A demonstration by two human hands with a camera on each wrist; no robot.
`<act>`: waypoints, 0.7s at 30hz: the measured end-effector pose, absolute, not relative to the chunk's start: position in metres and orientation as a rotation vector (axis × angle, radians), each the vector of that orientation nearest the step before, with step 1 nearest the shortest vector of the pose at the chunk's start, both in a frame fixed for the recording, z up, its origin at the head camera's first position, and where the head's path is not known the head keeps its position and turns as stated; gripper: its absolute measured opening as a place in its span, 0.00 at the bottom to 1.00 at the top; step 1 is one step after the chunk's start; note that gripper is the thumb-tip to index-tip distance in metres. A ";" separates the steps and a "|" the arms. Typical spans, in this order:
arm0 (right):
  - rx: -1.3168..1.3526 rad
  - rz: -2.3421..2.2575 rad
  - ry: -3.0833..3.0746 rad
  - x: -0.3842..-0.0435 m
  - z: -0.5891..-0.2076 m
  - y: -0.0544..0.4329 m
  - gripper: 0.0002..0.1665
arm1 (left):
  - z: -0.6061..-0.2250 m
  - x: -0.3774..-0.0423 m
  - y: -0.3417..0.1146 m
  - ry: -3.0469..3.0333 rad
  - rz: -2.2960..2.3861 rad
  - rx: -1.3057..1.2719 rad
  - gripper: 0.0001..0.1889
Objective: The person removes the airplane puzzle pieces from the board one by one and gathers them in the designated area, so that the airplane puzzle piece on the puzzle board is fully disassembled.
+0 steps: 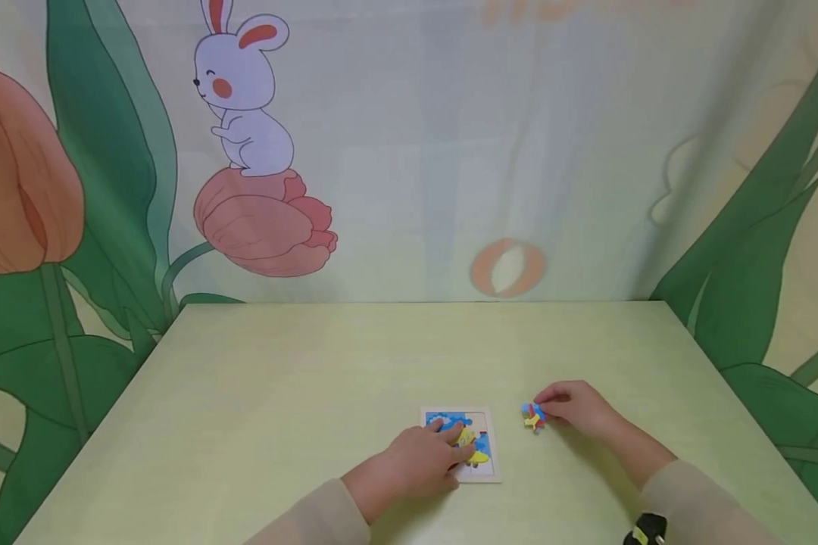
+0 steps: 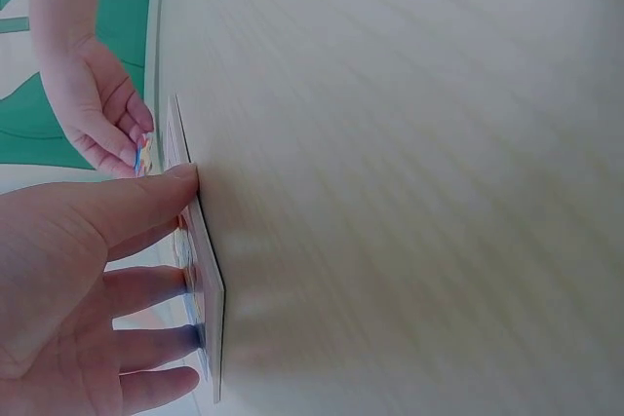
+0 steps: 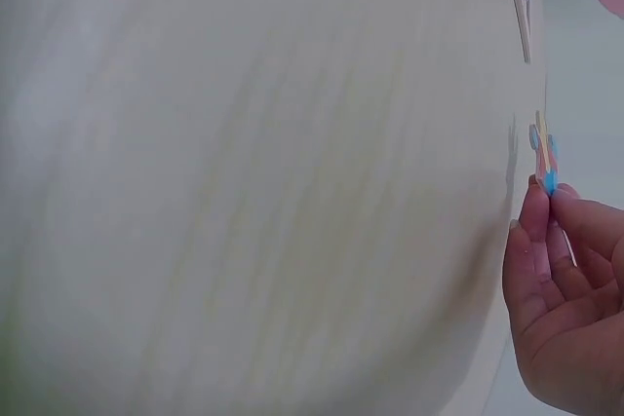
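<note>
A small jigsaw puzzle in a pale wooden frame [image 1: 496, 469] lies on the table, its picture blue, white and yellow. My left hand [image 1: 419, 458] rests on it from the left, fingers spread over the picture and covering part of it. In the left wrist view the thumb of this hand [image 2: 68, 280] touches the near edge of the puzzle frame [image 2: 213, 289]. To the right of the puzzle, my right hand [image 1: 579, 405] pinches a blue, red and yellow puzzle piece [image 1: 533, 416] between thumb and fingers. Seen edge-on in the right wrist view, the piece [image 3: 546, 158] may be more than one.
The pale yellow-green table [image 1: 300, 363] reaches back to a printed curtain [image 1: 395, 151] with a rabbit and tulips. A black object with a yellow mark [image 1: 646, 528] shows by the right sleeve at the lower edge.
</note>
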State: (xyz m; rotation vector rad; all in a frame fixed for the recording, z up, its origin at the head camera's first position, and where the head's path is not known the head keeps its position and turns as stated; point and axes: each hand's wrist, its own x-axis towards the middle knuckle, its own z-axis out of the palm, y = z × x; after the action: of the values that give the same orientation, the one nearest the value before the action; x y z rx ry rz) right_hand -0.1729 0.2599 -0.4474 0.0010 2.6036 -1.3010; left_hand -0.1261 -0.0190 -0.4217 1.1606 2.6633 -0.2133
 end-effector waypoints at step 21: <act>0.037 -1.221 2.643 -0.171 -0.446 0.308 0.10 | -0.423 -0.127 -0.018 2.644 -0.209 1.150 0.28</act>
State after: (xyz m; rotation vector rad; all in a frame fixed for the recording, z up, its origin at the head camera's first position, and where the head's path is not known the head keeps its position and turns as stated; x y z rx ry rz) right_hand -0.1711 0.3077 -0.4463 0.0366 2.6434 -1.2211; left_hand -0.1275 -0.0185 -0.4233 1.1497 2.6443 -0.2088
